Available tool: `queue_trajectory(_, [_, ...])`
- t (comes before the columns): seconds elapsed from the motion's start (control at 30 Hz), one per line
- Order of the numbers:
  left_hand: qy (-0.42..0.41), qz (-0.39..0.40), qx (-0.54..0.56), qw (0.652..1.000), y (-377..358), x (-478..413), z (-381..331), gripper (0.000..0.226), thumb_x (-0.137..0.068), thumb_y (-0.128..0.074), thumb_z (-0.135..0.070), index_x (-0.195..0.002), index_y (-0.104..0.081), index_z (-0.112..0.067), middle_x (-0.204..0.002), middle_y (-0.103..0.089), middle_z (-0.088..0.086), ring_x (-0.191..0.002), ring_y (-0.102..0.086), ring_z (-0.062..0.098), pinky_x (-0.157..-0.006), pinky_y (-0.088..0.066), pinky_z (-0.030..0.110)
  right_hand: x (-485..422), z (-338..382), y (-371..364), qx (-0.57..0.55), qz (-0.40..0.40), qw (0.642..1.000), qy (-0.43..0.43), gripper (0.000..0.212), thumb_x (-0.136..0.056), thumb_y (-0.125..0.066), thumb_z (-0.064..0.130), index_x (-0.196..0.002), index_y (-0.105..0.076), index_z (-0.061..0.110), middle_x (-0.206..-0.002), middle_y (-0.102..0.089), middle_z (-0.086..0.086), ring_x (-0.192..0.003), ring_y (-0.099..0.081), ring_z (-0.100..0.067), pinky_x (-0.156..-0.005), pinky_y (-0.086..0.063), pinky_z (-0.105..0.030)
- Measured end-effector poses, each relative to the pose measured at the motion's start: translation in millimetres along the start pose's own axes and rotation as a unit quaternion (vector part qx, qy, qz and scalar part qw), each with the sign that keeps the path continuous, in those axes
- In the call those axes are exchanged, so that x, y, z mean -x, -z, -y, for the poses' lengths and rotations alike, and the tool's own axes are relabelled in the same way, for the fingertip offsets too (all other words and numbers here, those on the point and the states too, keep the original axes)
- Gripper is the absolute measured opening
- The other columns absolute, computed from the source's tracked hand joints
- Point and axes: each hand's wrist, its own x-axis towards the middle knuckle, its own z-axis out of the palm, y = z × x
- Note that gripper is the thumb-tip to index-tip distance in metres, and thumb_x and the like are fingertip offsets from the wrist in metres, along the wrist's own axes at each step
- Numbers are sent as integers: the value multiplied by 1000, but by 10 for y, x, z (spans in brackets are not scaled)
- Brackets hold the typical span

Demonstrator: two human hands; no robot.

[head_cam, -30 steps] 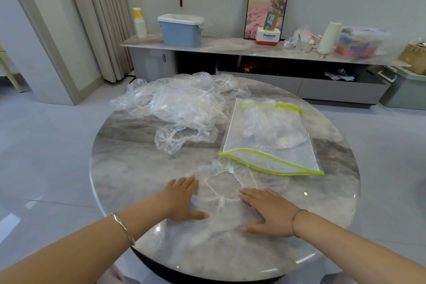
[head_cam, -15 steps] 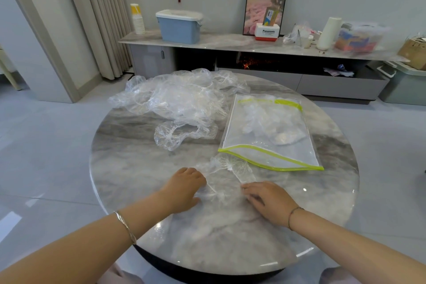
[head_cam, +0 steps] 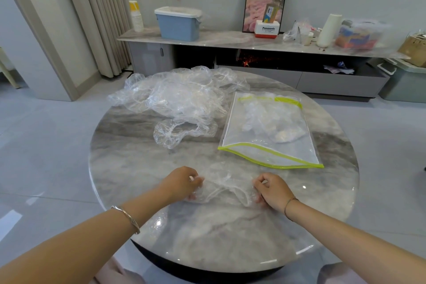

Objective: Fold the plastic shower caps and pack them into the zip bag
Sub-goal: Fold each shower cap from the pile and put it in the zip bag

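Observation:
A clear plastic shower cap point(head_cam: 221, 188) lies bunched on the round marble table point(head_cam: 138, 163) near its front edge. My left hand point(head_cam: 181, 183) grips its left end with curled fingers, and my right hand point(head_cam: 272, 188) grips its right end the same way. A clear zip bag point(head_cam: 267, 131) with yellow-green edging lies flat to the right of centre, with folded caps showing through it. A loose pile of shower caps point(head_cam: 182, 97) sits at the back left, and one more cap point(head_cam: 182, 132) lies just in front of the pile.
Behind the table runs a low cabinet point(head_cam: 230, 40) with a blue lidded box point(head_cam: 178, 23), a framed picture point(head_cam: 265, 0) and other clutter. Curtains point(head_cam: 96, 18) hang at the left. Tiled floor surrounds the table.
Both hands were flat on the spread cap a second ago. They have since curled, gathered the cap into a narrower bunch and taken hold of its two ends.

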Motion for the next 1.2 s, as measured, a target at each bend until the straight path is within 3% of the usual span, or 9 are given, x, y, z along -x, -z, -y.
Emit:
queue_trajectory(0.1, [9,-59,-169,984,-37,11,-6,30,-95,-47,-44,-110,-52,-19,-90,-61,-2,-86,-62,18,-70,-46,27,30,31,14,166,-44,983,63,9,-91,-55,24,-85,-50,18,-70,-61,7,-61,-55,-13,-64,-47,-32])
queue_trajectory(0.2, [-170,-185,-235,939,-104,-24,-46,49,-92,-34,-49,-126,-49,-17,-115,-55,2,-104,-56,23,-82,-44,33,58,41,-18,229,-89,952,182,25,-91,-55,25,-114,-50,16,-112,-52,4,-92,-55,-17,-83,-42,-32])
queue_trajectory(0.3, [-340,-151,-251,894,-201,-73,-81,44,-94,-34,-42,-127,-52,-19,-125,-57,0,-112,-52,19,-95,-36,29,60,62,-99,287,-36,923,254,52,-90,-34,45,-134,-46,19,-146,-36,3,-131,-37,-16,-104,-25,-27])
queue_trajectory(0.37, [-340,-99,-316,880,-305,-108,-42,50,-100,-20,-44,-135,-44,-19,-137,-53,0,-123,-50,17,-106,-34,32,52,24,-165,330,24,912,244,78,-80,-8,61,-145,-31,24,-157,-13,8,-143,-14,-11,-112,-9,-24])
queue_trajectory(0.43, [-296,-33,-351,888,-379,-97,-52,69,-97,0,-51,-145,-32,-13,-149,-38,3,-135,-39,20,-113,-27,34,38,-41,-220,370,62,900,221,87,-78,4,73,-149,-16,27,-157,3,12,-145,1,-9,-114,2,-26])
queue_trajectory(0.53, [-282,22,-349,893,-456,-128,6,89,-76,14,-64,-151,3,-18,-159,5,-1,-147,2,17,-112,11,26,37,-96,-240,408,97,886,197,93,-71,9,78,-150,-1,29,-156,11,14,-144,10,-6,-113,9,-27])
queue_trajectory(0.63, [-261,45,-357,896,-480,-146,2,91,-70,15,-65,-150,10,-21,-158,13,-4,-146,10,14,-110,15,23,51,-128,-242,408,105,886,195,90,-72,9,77,-148,7,30,-154,15,17,-143,14,-5,-113,11,-26])
queue_trajectory(1.0, [-247,40,-348,903,-508,-100,-13,93,-70,13,-68,-151,7,-23,-159,10,-4,-146,8,16,-112,13,26,32,-144,-228,394,101,889,212,99,-61,20,73,-149,6,30,-156,13,15,-141,16,-2,-112,13,-26])
queue_trajectory(1.2, [-222,-15,-336,915,-273,-115,-17,115,-61,26,-80,-141,-38,-27,-135,-42,0,-129,-34,19,-111,-18,28,44,9,-46,362,42,887,283,77,-84,-9,68,-148,-20,27,-155,-12,14,-143,-5,-4,-112,12,-20])
